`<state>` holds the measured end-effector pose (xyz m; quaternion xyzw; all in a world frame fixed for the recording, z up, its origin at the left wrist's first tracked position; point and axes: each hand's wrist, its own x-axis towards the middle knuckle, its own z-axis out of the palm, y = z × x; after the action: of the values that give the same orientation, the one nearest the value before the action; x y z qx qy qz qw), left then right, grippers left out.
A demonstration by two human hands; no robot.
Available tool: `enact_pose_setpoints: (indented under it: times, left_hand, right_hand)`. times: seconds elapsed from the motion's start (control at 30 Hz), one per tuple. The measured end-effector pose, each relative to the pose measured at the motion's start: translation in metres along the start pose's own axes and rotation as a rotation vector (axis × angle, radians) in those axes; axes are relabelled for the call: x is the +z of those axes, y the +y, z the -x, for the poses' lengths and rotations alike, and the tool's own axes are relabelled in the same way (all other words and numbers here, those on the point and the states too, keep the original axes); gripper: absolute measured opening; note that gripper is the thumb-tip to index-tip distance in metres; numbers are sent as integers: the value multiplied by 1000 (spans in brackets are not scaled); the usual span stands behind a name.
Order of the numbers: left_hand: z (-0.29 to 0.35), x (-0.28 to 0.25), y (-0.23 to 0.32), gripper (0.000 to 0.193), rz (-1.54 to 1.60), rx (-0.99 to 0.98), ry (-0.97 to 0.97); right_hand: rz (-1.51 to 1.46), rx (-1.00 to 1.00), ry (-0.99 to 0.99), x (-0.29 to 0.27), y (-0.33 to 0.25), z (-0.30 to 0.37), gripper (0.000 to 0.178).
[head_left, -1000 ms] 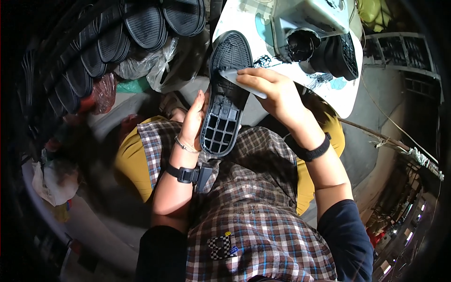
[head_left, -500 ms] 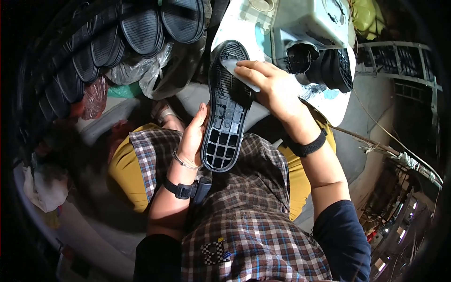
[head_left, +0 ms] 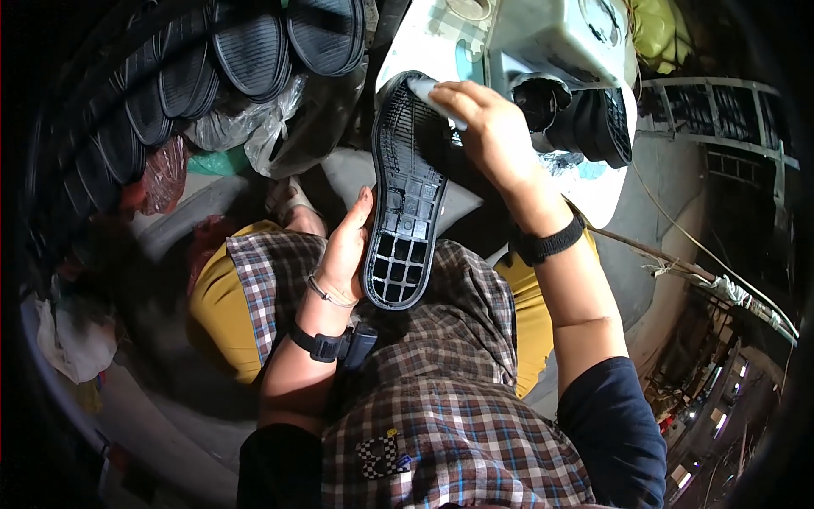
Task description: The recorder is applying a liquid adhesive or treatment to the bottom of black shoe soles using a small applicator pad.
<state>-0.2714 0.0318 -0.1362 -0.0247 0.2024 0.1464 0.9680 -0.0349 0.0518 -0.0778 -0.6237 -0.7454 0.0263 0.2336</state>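
A black rubber shoe sole (head_left: 405,195) with a grid of hollow cells stands lengthwise in front of me, heel end toward my chest. My left hand (head_left: 348,246) holds it along its left edge near the heel. At the toe end my right hand (head_left: 485,127) presses a small pale cloth or pad (head_left: 431,92) against the inside of the sole. I wear a watch on my left wrist and a black band on my right wrist. My lap shows a checked shirt over yellow clothing.
A long curved row of stacked black soles (head_left: 195,68) runs along the upper left. Clear and red plastic bags (head_left: 246,127) lie below them. A pale machine with a dark round wheel (head_left: 585,110) sits on a white bench behind my right hand.
The sole has been raised and turned more upright, its toe now higher toward the machine. My right hand has moved up to the toe end with the pale pad.
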Motion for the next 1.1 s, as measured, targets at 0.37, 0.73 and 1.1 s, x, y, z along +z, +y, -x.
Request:
enact_pose_setpoints:
  times: [0.37, 0.73, 1.1]
  left_hand:
    - [-3, 3, -4, 58, -10, 43, -30]
    - [-7, -7, -15, 49, -10, 46, -45]
    - [-7, 49, 6, 49, -16, 394, -111]
  right_hand:
    - [31, -39, -56, -2, -19, 6, 42]
    - [184, 248, -57, -6, -22, -7, 19]
    - [-106, 689, 458, -66, 8, 65, 14]
